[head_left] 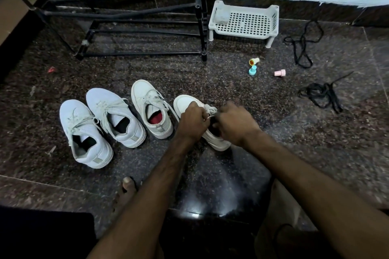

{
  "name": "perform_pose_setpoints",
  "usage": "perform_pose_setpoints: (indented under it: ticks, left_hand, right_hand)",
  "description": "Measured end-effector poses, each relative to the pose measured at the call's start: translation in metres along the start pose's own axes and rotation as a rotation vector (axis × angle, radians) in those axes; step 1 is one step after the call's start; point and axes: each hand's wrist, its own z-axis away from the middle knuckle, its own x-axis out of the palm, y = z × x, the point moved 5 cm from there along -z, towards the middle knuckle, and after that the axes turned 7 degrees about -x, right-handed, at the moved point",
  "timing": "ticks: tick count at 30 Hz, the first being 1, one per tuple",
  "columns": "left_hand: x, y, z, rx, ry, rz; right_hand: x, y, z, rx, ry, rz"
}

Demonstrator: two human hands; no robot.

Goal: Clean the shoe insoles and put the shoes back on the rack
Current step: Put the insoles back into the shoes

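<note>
Gripping the shoe [185, 104] at its mouth, both hands were clamped on it: left hand [192, 121] curled round laces/tongue, right hand [233, 124] curled at the collar, blurred. Shoe sat on floor [231, 73], long axis w/ toe away-left twd rack [202, 27], heel nearest right hand. Insole hidden; it'd prob. pull up & back twd the person. 3 other shoes [114, 115] stood to its left. No brand/text legible.
</note>
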Motion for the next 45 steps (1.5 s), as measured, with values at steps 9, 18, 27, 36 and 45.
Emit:
perform_pose_setpoints:
  ticks: [9, 18, 27, 36, 45]
  left_hand:
    - [0.0, 0.004, 0.0, -0.058, 0.015, 0.036]
    - [0.006, 0.012, 0.006, -0.01, 0.03, -0.009]
    - [0.007, 0.011, 0.004, -0.002, 0.018, -0.042]
    - [0.005, 0.012, 0.002, -0.005, 0.068, -0.09]
    - [0.007, 0.018, 0.005, 0.033, 0.04, -0.137]
  right_hand:
    - [0.0, 0.026, -0.002, 0.634, -0.155, -0.716]
    - [0.052, 0.037, 0.036, 1.006, -0.115, -1.454]
    - [0.029, 0.033, 0.02, 0.746, -0.03, -0.797]
    - [-0.037, 0.066, 0.035, 0.645, -0.465, -0.939]
    - [-0.029, 0.049, 0.033, 0.486, -0.632, -0.553]
